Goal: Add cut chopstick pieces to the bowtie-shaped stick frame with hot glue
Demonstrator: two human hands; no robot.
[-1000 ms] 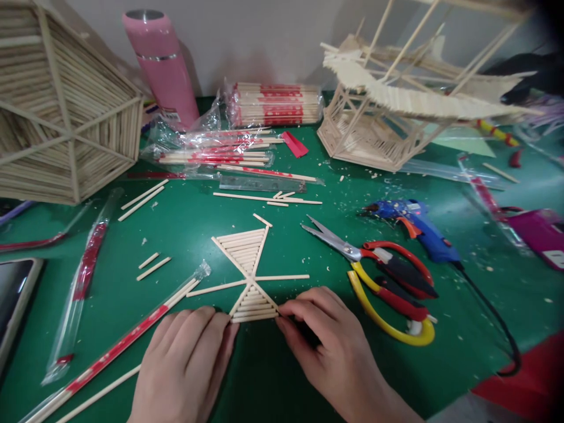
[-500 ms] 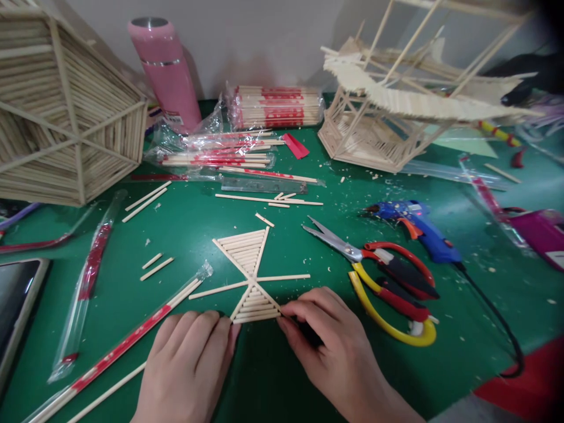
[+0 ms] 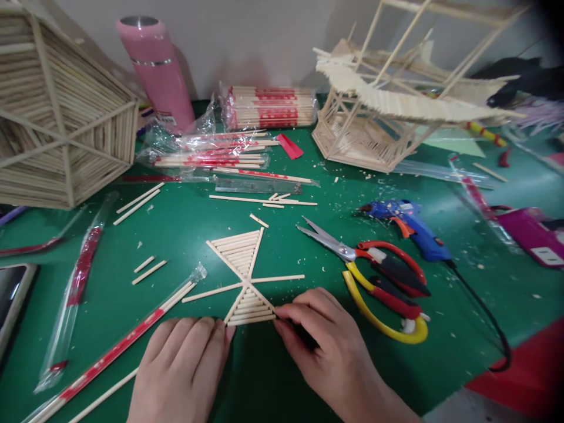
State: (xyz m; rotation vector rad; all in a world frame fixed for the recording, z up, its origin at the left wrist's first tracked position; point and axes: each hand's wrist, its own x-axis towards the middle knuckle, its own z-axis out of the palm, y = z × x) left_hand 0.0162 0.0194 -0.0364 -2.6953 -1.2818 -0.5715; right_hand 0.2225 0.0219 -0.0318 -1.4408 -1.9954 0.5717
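A flat piece of glued wooden sticks (image 3: 240, 258), two fan-shaped wedges meeting at a centre with spokes sticking out, lies on the green mat (image 3: 185, 235). My left hand (image 3: 180, 370) lies palm down, fingers together, with its fingertips against the lower wedge's left corner. My right hand (image 3: 328, 346) pinches at the lower wedge's right corner with thumb and forefinger. I cannot tell whether a loose stick sits between those fingers.
Red-and-yellow scissors (image 3: 379, 282) and a blue glue gun (image 3: 409, 226) with its cord lie to the right. Wrapped chopsticks (image 3: 114, 352), loose sticks and a ruler (image 3: 255, 187) lie around. A hexagonal stick structure (image 3: 57, 117), pink bottle (image 3: 154, 70) and pavilion model (image 3: 374, 111) stand behind.
Both hands stay at the lower wedge's corners; the right fingers have closed in slightly. The view has shifted a little.
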